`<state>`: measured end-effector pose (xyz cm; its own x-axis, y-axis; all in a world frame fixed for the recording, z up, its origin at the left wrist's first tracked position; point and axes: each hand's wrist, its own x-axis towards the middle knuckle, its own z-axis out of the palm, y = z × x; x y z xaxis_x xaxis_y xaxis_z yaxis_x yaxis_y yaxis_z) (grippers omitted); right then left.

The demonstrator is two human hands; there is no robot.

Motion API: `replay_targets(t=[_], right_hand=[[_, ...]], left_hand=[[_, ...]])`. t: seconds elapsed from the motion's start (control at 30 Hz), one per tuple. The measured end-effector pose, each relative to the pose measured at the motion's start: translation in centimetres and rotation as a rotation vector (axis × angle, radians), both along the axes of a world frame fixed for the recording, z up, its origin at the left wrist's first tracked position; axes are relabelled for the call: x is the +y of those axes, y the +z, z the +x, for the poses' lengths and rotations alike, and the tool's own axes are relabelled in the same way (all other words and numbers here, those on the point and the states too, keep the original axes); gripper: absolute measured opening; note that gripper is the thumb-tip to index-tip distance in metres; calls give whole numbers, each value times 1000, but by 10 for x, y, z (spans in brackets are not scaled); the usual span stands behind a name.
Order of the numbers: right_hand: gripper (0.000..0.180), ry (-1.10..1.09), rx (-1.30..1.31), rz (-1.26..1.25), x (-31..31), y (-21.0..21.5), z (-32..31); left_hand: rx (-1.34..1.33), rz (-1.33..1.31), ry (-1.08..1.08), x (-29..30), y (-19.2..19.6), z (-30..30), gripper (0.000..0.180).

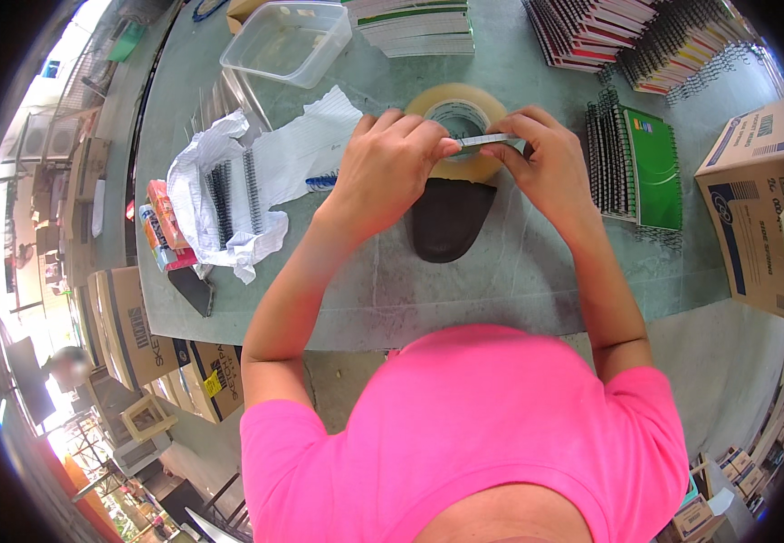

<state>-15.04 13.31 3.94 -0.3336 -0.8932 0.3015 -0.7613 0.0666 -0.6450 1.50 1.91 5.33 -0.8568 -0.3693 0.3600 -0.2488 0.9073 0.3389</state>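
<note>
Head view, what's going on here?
A person holds a thin, pale strip-like item between both hands, left hand and right hand pinching it at either end above a big tape roll. What it is, I can't tell. A dark, rounded item lies just nearer the person. Green spiral notebooks lie to the right, crumpled white paper to the left.

- A grey-green desk (537, 294), its top marked with scuffs, carries everything.
- Far side: a clear plastic container (261, 65) and a stack of white-and-green booklets (421, 34).
- Middle: a roll of tape (446, 92), a dark rounded pad (451, 224) on its near side.
- Left: crumpled white paper (191, 172) beside bright packets (167, 228).
- Right: piled spiral-bound notebooks (654, 167).
</note>
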Motion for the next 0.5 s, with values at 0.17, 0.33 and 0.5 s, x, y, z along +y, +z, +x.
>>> replay_targets(t=[0.17, 0.33, 0.5], right_hand=[[18, 139, -937, 148, -5, -1, 2], [19, 199, -979, 56, -10, -12, 1], [20, 225, -961, 44, -11, -16, 0]], left_hand=[[195, -124, -33, -3, -2, -8, 12], [173, -67, -9, -1, -1, -10, 22], [-30, -16, -1, -10, 5, -5, 26]])
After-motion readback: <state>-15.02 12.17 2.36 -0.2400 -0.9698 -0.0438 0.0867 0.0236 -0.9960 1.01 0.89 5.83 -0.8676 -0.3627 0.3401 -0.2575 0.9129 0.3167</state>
